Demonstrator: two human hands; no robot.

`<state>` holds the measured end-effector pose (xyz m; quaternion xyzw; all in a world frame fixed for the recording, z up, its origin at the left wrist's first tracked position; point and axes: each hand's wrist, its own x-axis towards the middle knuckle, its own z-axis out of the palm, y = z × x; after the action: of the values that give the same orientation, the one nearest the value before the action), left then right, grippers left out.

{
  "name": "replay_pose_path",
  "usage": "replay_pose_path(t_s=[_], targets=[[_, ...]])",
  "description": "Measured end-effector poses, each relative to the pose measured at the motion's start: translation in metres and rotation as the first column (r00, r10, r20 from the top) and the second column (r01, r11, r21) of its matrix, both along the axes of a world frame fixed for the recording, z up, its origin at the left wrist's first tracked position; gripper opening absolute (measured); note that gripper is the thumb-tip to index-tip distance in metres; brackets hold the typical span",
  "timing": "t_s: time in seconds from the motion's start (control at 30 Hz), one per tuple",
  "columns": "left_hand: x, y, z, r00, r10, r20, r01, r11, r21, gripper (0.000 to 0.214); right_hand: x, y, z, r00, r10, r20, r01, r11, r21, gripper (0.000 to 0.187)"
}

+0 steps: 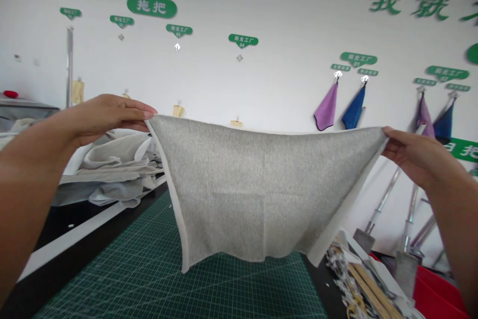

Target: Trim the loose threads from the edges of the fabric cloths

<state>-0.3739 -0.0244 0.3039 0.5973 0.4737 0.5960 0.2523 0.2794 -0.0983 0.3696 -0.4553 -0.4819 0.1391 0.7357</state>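
A grey rectangle of fabric (261,189) with white edges hangs stretched in the air, faint fold creases crossing its middle. My left hand (108,115) pinches its upper left corner between thumb and fingers. At the upper right corner, my right hand (414,152) pinches it the same way. The top edge sags slightly between the two hands, and the lower edge hangs loose and wavy. Below it lies a green cutting mat (179,284) with a white grid, partly hidden by the fabric.
Left on the dark table (70,227) is a heap of grey and white fabric (115,164). Scraps and wooden strips (368,279) lie at the right edge, beside flat mops (405,264) and a red container (438,294). Purple (326,107) and blue cloths (354,107) hang on the wall.
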Motion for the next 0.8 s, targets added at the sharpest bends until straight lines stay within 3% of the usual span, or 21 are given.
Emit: replay_pose_path(t_s=[0.1,0.27,0.43,0.53,0.7,0.8], targets=[[-0.005,-0.004,-0.001,0.984,-0.169,-0.059,0.164,0.983,-0.088,0.054,0.001,0.0,-0.001,0.999,-0.02,-0.042,0.021,1.0,0.017,0.01],[-0.01,-0.006,-0.002,0.97,-0.231,-0.081,0.222,0.969,-0.109,0.052,0.005,0.001,-0.006,0.997,-0.034,-0.065,0.039,0.996,0.084,0.009],[-0.007,0.002,-0.005,0.981,-0.127,-0.148,0.122,0.992,-0.04,0.048,0.011,0.004,-0.009,0.996,-0.032,-0.086,0.04,0.995,0.092,0.009],[-0.006,0.009,-0.007,0.992,-0.057,-0.113,0.063,0.997,0.051,0.046,0.016,0.006,-0.01,0.993,-0.048,-0.11,0.057,0.995,0.077,0.01],[-0.003,0.014,-0.008,0.999,-0.039,-0.016,0.041,0.978,0.202,0.041,0.022,0.009,-0.014,0.994,-0.045,-0.101,0.05,0.998,0.04,0.01],[0.003,0.01,-0.006,0.998,-0.054,0.017,0.049,0.973,0.226,0.04,0.014,0.009,-0.016,0.996,-0.039,-0.077,0.04,0.999,0.015,0.009]])
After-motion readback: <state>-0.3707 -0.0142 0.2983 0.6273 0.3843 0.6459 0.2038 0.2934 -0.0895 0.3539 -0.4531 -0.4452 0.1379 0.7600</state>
